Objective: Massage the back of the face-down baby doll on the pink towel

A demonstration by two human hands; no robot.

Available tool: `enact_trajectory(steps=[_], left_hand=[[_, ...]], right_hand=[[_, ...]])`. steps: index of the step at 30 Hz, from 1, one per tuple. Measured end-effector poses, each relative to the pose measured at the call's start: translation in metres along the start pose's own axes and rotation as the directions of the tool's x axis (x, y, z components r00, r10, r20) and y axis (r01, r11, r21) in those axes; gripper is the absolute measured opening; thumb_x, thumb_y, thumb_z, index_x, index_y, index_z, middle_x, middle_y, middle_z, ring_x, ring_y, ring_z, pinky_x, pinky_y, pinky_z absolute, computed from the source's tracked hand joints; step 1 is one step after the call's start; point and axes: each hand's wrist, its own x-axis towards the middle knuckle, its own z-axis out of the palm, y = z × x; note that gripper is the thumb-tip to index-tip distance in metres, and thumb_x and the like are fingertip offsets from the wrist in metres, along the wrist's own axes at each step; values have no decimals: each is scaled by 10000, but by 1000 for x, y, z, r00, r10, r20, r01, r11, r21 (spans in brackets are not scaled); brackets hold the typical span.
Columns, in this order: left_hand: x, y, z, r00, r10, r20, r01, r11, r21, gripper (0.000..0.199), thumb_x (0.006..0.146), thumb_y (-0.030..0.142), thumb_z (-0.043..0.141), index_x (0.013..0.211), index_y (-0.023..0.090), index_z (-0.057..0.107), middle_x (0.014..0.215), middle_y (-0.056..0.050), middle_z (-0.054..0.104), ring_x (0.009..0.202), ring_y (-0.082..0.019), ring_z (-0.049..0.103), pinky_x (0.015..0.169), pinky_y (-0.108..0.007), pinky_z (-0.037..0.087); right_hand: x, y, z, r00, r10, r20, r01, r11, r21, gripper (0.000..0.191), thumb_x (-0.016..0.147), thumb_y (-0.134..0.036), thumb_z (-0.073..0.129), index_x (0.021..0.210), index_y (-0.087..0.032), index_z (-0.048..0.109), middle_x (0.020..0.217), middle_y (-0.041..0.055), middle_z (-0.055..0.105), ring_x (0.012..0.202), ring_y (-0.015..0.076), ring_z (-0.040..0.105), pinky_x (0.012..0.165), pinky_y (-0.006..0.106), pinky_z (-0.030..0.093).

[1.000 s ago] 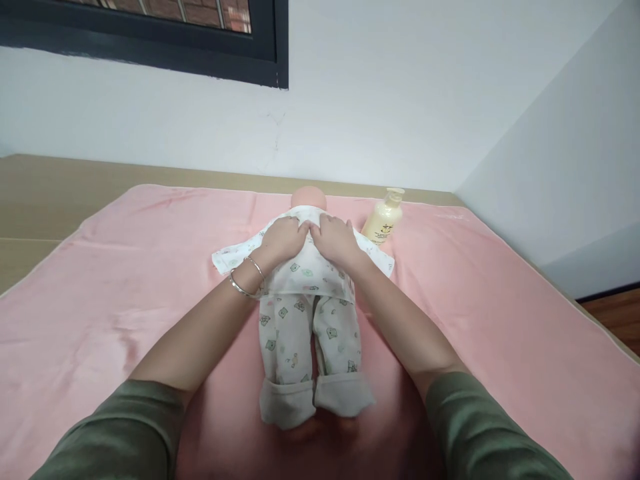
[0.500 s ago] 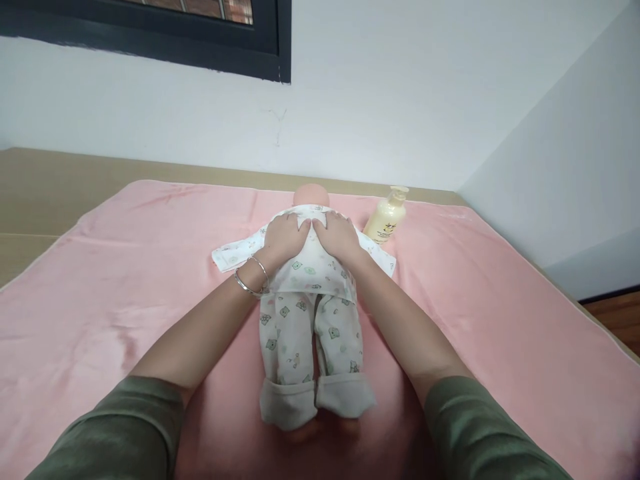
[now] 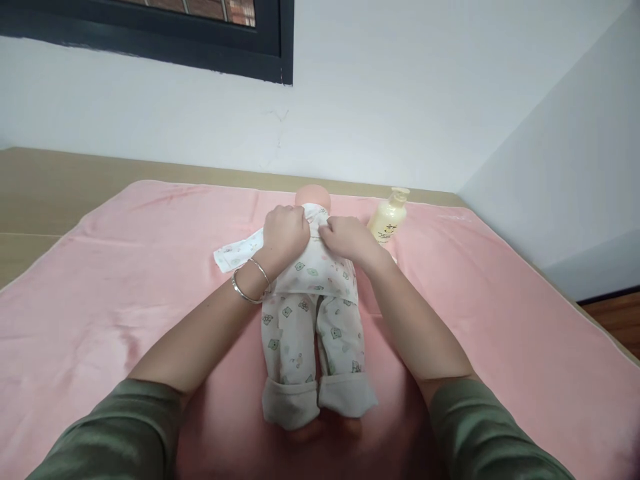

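A doll lies face down or with its face hidden, its bald head (image 3: 313, 195) toward the wall. It wears a white printed shirt (image 3: 317, 270) and matching trousers (image 3: 296, 337) with turned-up cuffs. On the left of its upper back or chest, my left hand (image 3: 287, 233) is closed, gripping the shirt near the neck. Opposite it, my right hand (image 3: 349, 239) is closed too, pinching the shirt fabric. One sleeve (image 3: 239, 252) spreads out to the left; my right hand and forearm mostly cover the other.
A pale yellow pump bottle (image 3: 388, 217) stands right of the doll. A pink cloth (image 3: 500, 300) lies under everything, over a wooden surface (image 3: 45, 183). Behind are a white wall (image 3: 375, 100) and a dark window frame (image 3: 225, 57).
Both hands have gone from lying flat on the shirt to closed grips on its fabric. The right hand has shifted slightly right, and the shirt is bunched between them.
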Motion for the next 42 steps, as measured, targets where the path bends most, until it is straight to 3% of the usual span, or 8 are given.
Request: enact_trajectory(steps=[2,4,8,15,22,31,38,42], left_hand=[[5,-10,14,993,44,-106,-47,999,-23,416,974,196,350,1145,117,720,1186,-192,731,1198,-351,641,1033,-487,482],[10,-18,29,991,30,-132,-41,996,-77,437,1001,265,362,1259,103,675,1333,-194,683,1325,-348,576,1148,-494,422],[12,-21,42,1000,-28,13,30,992,-122,470,1037,354,319,1254,106,654,1307,-189,699,1290,-331,600,1182,-498,401],[1,-1,30,998,46,33,-46,999,8,444,1011,255,316,1237,56,642,1258,-224,693,1244,-353,608,1115,-475,439],[15,-20,28,987,8,161,22,983,-184,450,1042,353,280,1098,149,678,1169,-165,740,1073,-295,678,959,-408,508],[-9,7,17,992,91,92,-94,995,34,427,1021,280,360,1266,43,618,1279,-237,673,1276,-356,586,1127,-462,433],[15,-17,24,983,-2,183,40,978,-206,492,1040,313,242,1134,100,676,1210,-203,731,1129,-294,679,996,-384,505],[12,-17,25,983,-66,173,97,979,-181,519,1037,374,245,1142,124,687,1208,-196,738,1122,-307,681,972,-398,511]], right_hand=[[2,1,-1,998,26,-50,-23,999,44,454,1060,-370,296,980,-163,692,1061,173,766,993,319,697,952,434,487],[10,4,7,989,35,-143,-25,997,77,467,1065,-371,277,1062,-141,683,1141,191,747,1050,321,683,955,419,488],[28,12,35,980,25,-195,-2,993,116,469,1061,-378,319,1257,-79,623,1369,234,654,1257,335,600,1118,457,403],[38,24,44,993,30,-113,-11,987,158,561,1055,-516,319,1256,-122,665,1329,195,698,1272,358,600,1194,555,294],[15,-10,47,984,12,-179,-18,999,-28,606,1086,-479,287,1379,-23,559,1446,268,606,1365,373,529,1200,520,294],[38,22,36,992,96,-76,-78,973,218,518,1035,-546,376,1252,-190,684,1338,145,716,1270,355,625,1167,526,346],[7,-15,42,983,-11,-181,-22,983,-181,510,1081,-337,305,1328,15,578,1330,295,658,1278,390,598,1193,531,289],[9,-12,39,989,-34,-142,14,990,-140,494,1074,-342,312,1297,-13,605,1306,274,683,1256,376,620,1186,520,310]])
